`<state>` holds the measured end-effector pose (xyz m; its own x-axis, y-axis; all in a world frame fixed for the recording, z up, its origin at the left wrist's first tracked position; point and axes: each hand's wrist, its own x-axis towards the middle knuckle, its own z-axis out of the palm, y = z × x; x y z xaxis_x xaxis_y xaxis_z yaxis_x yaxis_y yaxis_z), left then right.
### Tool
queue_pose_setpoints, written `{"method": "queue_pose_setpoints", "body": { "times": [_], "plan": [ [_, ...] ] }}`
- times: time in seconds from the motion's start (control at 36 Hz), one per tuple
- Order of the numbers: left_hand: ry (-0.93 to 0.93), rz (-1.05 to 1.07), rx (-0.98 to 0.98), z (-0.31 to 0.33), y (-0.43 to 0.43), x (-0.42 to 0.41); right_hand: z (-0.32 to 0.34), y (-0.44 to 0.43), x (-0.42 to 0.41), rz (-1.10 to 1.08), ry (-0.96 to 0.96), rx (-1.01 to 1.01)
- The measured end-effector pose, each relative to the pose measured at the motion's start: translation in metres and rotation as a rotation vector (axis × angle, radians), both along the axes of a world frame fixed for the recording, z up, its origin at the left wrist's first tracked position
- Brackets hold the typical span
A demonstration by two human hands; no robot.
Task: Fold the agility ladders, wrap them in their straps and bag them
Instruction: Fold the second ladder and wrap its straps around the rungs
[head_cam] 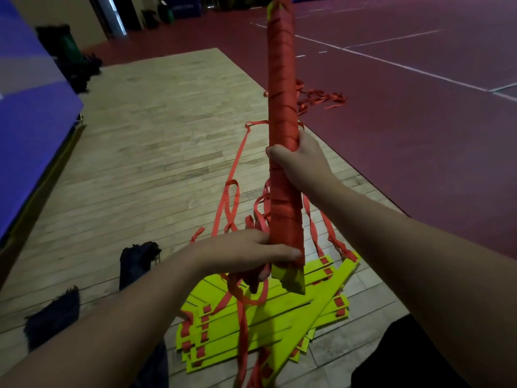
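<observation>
In the head view, the wrapped ladder bundle (281, 107) stands nearly upright in front of the person, bound in red strap along most of its length, with the yellow rung ends showing at top and bottom. The likeliest trouble is the wrap slackening: a loose strap tail (242, 312) hangs from the lower end towards the floor, and if the lower grip eases before that tail is secured, the turns could unwind. The tail also falls across the second ladder (251, 329), which lies fanned out on the wooden floor (140, 163) among its own tangled straps (232, 191), so it could snag there. The left hand (251, 253) is closed round the bottom of the bundle, thumb pressed across the last turns just above the yellow ends. The right hand (302, 161) grips the bundle about midway, fingers curled round it. Dark cloth, probably a bag (137, 261), lies on the floor to the left.
</observation>
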<state>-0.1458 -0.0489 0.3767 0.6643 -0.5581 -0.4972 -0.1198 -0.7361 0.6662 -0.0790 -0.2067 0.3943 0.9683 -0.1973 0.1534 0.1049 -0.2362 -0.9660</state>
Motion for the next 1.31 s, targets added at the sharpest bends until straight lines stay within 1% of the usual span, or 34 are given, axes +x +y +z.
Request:
{"method": "queue_pose_setpoints", "body": {
  "times": [0.03, 0.06, 0.11, 0.14, 0.17, 0.25, 0.31, 0.36, 0.42, 0.44, 0.5, 0.56, 0.61, 0.67, 0.72, 0.78, 0.86, 0.89, 0.94, 1.0, 1.08, 1.11, 1.14, 1.19, 1.22, 1.31],
  "plan": [
    [-0.028, 0.013, 0.019, -0.003, -0.004, -0.001, -0.001, 0.002, -0.001, -0.037, -0.01, -0.05],
    [-0.096, 0.017, 0.046, -0.007, -0.007, -0.002, -0.002, 0.004, -0.002, -0.055, -0.009, -0.078],
    [-0.248, 0.01, 0.093, -0.014, -0.012, -0.005, -0.001, 0.009, -0.006, -0.044, 0.004, -0.095],
    [-0.272, 0.02, 0.081, -0.015, -0.013, -0.006, 0.0, 0.012, -0.008, -0.038, -0.002, -0.096],
    [-0.239, 0.037, 0.031, -0.016, -0.013, -0.006, 0.002, 0.013, -0.01, -0.041, -0.018, -0.101],
    [0.032, 0.048, -0.268, -0.009, -0.005, -0.003, 0.019, 0.013, -0.015, -0.065, -0.103, -0.061],
    [0.13, 0.008, -0.437, -0.001, 0.003, -0.001, 0.032, 0.012, -0.02, -0.021, -0.12, 0.085],
    [0.145, -0.022, -0.511, 0.006, 0.007, -0.002, 0.043, 0.012, -0.026, 0.142, -0.074, 0.359],
    [0.146, -0.043, -0.538, 0.011, 0.008, -0.003, 0.049, 0.01, -0.031, 0.374, 0.039, 0.642],
    [0.161, -0.047, -0.529, 0.012, 0.008, -0.004, 0.05, 0.008, -0.032, 0.474, 0.115, 0.719],
    [0.205, -0.065, -0.484, 0.012, 0.009, -0.005, 0.047, 0.005, -0.035, 0.617, 0.236, 0.777],
    [0.259, -0.064, -0.457, 0.008, 0.011, -0.004, 0.04, 0.003, -0.034, 0.628, 0.287, 0.761],
    [0.297, -0.047, -0.456, 0.004, 0.011, -0.002, 0.034, 0.003, -0.031, 0.537, 0.302, 0.697],
    [0.3, -0.053, -0.432, 0.004, 0.009, 0.0, 0.032, 0.003, -0.03, 0.451, 0.277, 0.64],
    [0.284, -0.088, -0.344, 0.009, 0.008, 0.004, 0.031, 0.0, -0.029, 0.386, 0.228, 0.568],
    [0.209, -0.145, -0.202, 0.011, 0.011, 0.009, 0.029, -0.002, -0.026, 0.346, 0.161, 0.436],
    [-0.056, -0.201, 0.021, 0.009, 0.016, 0.016, 0.026, -0.002, -0.02, 0.244, 0.039, 0.175],
    [-0.089, -0.191, 0.046, 0.008, 0.017, 0.018, 0.026, -0.001, -0.019, 0.207, -0.009, 0.105],
    [-0.074, -0.145, 0.058, 0.007, 0.016, 0.019, 0.025, 0.002, -0.018, 0.144, -0.1, 0.006],
    [-0.117, -0.091, 0.098, 0.007, 0.015, 0.019, 0.022, 0.008, -0.018, 0.095, -0.155, -0.041],
    [-0.337, 0.0, 0.218, 0.001, 0.01, 0.018, 0.012, 0.021, -0.02, 0.056, -0.129, 0.049],
    [-0.388, 0.052, 0.217, -0.003, 0.009, 0.018, 0.011, 0.026, -0.023, 0.063, -0.109, 0.123],
    [-0.397, 0.102, 0.177, -0.006, 0.009, 0.018, 0.012, 0.028, -0.025, 0.08, -0.088, 0.215],
    [-0.319, 0.148, 0.022, -0.009, 0.012, 0.019, 0.02, 0.025, -0.03, 0.141, -0.07, 0.395],
    [-0.261, 0.133, -0.067, -0.008, 0.014, 0.019, 0.026, 0.022, -0.032, 0.188, -0.075, 0.452],
    [-0.085, 0.048, -0.274, -0.002, 0.018, 0.015, 0.039, 0.013, -0.035, 0.437, -0.049, 0.618]
  ]
}}
